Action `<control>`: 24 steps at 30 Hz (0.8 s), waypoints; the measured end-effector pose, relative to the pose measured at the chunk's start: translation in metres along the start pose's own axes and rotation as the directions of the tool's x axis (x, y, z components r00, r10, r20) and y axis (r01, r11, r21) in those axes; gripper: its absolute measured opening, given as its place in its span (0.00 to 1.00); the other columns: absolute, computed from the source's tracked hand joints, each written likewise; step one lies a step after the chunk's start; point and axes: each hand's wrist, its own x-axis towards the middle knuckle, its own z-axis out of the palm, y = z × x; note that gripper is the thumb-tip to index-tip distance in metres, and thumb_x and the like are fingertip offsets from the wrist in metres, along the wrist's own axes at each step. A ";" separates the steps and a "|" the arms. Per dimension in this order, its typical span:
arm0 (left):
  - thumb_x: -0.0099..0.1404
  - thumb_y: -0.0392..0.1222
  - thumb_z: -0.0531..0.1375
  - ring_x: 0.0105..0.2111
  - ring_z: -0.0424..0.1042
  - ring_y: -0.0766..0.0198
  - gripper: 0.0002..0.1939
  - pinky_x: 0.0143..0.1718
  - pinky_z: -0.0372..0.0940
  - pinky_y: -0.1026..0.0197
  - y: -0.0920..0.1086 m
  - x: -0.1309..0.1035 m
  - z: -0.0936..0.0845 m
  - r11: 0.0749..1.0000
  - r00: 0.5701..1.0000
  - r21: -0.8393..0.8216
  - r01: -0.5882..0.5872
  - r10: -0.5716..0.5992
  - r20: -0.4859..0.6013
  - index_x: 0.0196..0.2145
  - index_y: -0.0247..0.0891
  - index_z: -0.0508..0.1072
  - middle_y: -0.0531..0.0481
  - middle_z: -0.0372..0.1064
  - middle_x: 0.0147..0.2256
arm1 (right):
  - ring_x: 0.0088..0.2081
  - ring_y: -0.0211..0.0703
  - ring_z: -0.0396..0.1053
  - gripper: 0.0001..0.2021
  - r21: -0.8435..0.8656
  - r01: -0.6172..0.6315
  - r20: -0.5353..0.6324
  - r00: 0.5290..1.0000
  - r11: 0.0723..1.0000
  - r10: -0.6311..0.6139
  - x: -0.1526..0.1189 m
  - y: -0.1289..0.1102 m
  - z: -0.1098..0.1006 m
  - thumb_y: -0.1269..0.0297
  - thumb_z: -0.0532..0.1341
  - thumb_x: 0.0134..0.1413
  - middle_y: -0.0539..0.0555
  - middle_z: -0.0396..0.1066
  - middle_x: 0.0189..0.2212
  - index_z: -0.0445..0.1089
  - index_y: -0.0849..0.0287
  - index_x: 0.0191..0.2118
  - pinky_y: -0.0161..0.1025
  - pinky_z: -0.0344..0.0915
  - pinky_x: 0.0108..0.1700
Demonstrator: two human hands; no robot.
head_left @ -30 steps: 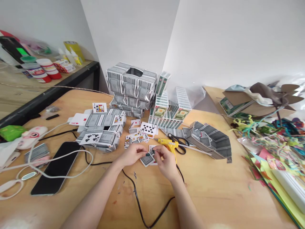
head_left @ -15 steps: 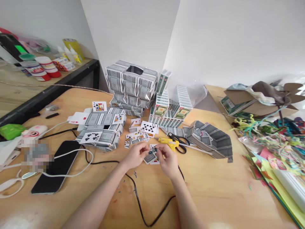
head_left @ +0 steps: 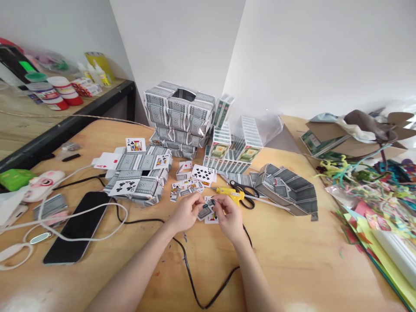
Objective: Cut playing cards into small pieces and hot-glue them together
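My left hand [head_left: 186, 213] is closed in a pinch on a small dark grey-blue piece, apparently cut from a playing card. The fingertips of my right hand [head_left: 229, 217] are pinched on the other end of it, and they partly hide it. Just below my fingers, a patterned playing card [head_left: 204, 212] lies back up beside a jack card [head_left: 212, 219]. A yellow glue gun [head_left: 231, 193] rests right behind my right hand, against black-handled scissors [head_left: 245, 193]. Loose face cards [head_left: 185, 187] lie beyond my left hand.
Behind stand a box built of folded cards [head_left: 182, 108] and stacked green card packs [head_left: 227, 151]. A flatter card structure [head_left: 139, 173] lies left, a curved card piece [head_left: 286, 190] right. A black cable [head_left: 188, 268] loops in front; a phone [head_left: 78, 227] lies at left.
My hands stay in nearly the same place, with fingers shifted slightly around the small piece. The rest of the table looks the same.
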 end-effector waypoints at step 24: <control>0.59 0.44 0.56 0.26 0.69 0.66 0.10 0.33 0.63 0.63 -0.011 0.007 -0.013 0.987 0.930 -0.157 0.022 -0.077 -0.359 0.25 0.36 0.70 0.52 0.70 0.23 | 0.24 0.38 0.66 0.14 -0.357 0.026 -0.602 0.758 0.934 -0.251 0.010 -0.022 -0.078 0.58 0.53 0.54 0.55 0.68 0.29 0.63 0.59 0.44 0.36 0.64 0.26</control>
